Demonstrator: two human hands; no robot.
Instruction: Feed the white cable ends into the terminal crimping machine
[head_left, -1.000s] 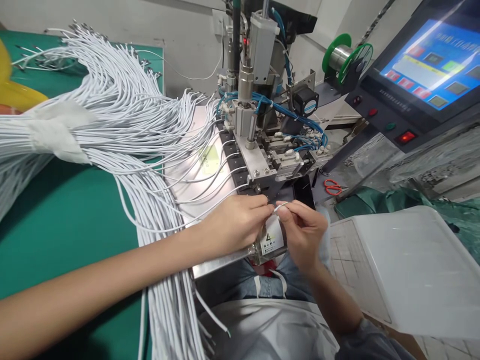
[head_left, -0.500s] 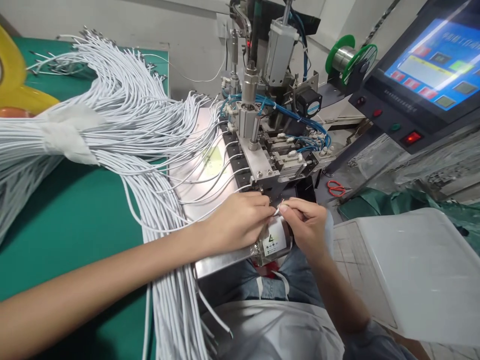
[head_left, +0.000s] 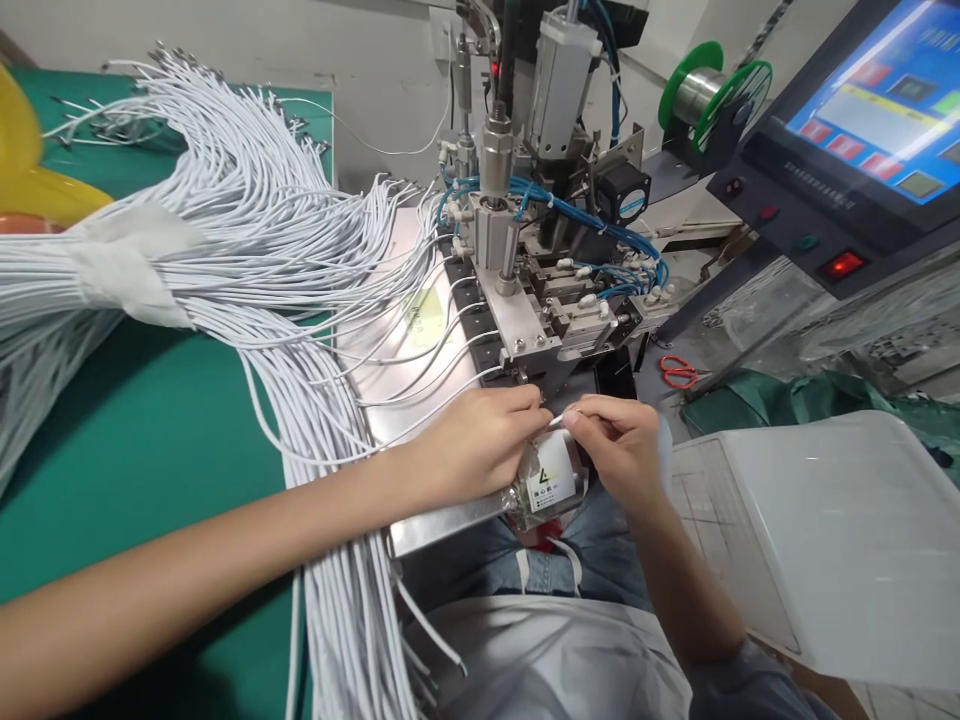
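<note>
My left hand (head_left: 487, 440) is closed, pinching a white cable (head_left: 557, 420) near its end, at the front edge of the machine. Facing it, my right hand (head_left: 622, 445) holds the tip of that same cable between thumb and forefinger. The thin wires at the tip are mostly covered by these fingers. Just below both hands sits a motor-like block with a white warning label (head_left: 551, 477). Several other white cables run into the black slotted holder (head_left: 476, 320) on the machine, beyond my left hand.
A large taped bundle of white cables (head_left: 247, 260) spreads over the green table (head_left: 172, 450). The soldering machine (head_left: 495, 230) carries blue air tubes and a solder wire spool (head_left: 701, 95). To the right are a control screen (head_left: 877, 110), red-handled scissors (head_left: 679, 371) and a white bin (head_left: 832, 530).
My right fingers have closed further over the cable tip, hiding the thin wires that stuck up before. The cable end now lies flatter. The view has shifted slightly.
</note>
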